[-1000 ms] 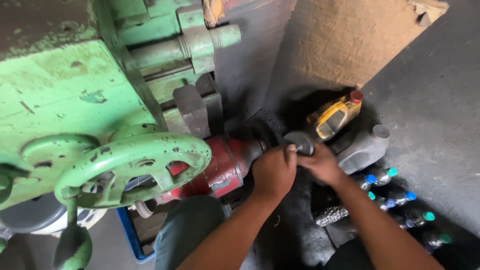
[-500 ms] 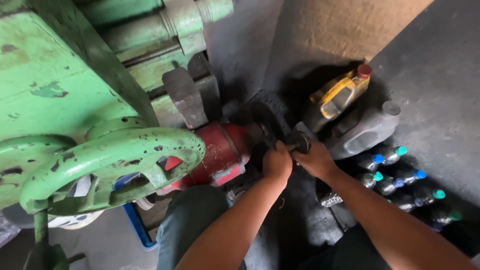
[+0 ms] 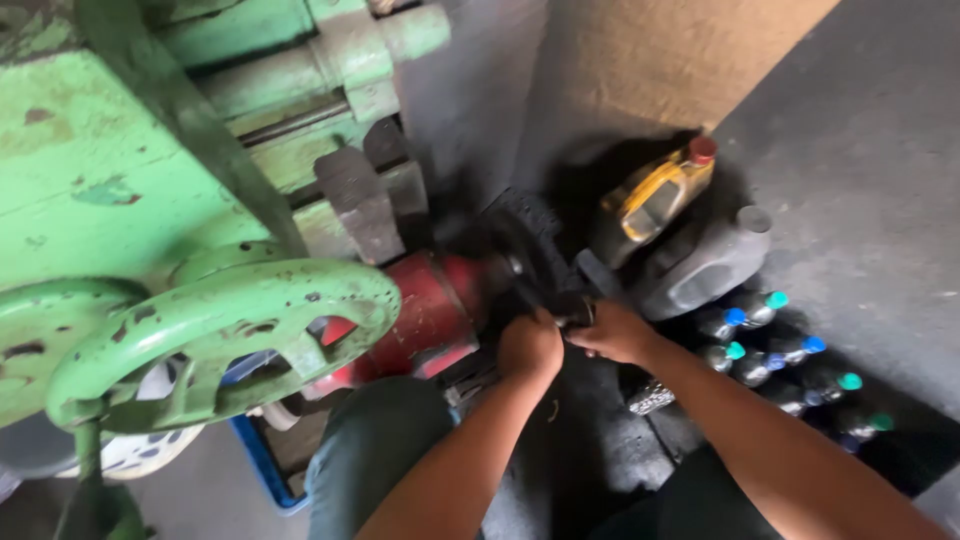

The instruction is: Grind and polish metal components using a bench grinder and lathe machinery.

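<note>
Hands meet low in the head view, at the dark front end of a red angle grinder [image 3: 425, 310]. Left hand [image 3: 530, 345] is curled into a fist, fingers wrapped around something at the grinder's black guard [image 3: 530, 245]; what exactly sits inside the fist is hidden. Right hand [image 3: 615, 332] lies just beside it, touching or nearly so, fingers pinched shut on a small dark part [image 3: 578, 310] at the guard's lower edge; blur keeps me from telling what the part is. Both forearms run down and toward the camera from that spot.

Grinder body stretches away from the left hand's far side, red casing lying under a green handwheel [image 3: 225, 335] that belongs to a worn green machine [image 3: 110, 180] with chipped paint.

Beyond the right hand, against a cardboard sheet [image 3: 660, 60]: a grey oil jug with yellow label and red cap [image 3: 655, 195], tilted, and a larger grey jug [image 3: 705, 265] touching it. Outward of the right wrist, a cluster of small bottles with blue and green caps [image 3: 775, 345] stands on the grey floor [image 3: 870, 180]. Below the left forearm, a knee in grey-green trousers [image 3: 375, 450], with a blue tray edge [image 3: 255, 460] just past it.
</note>
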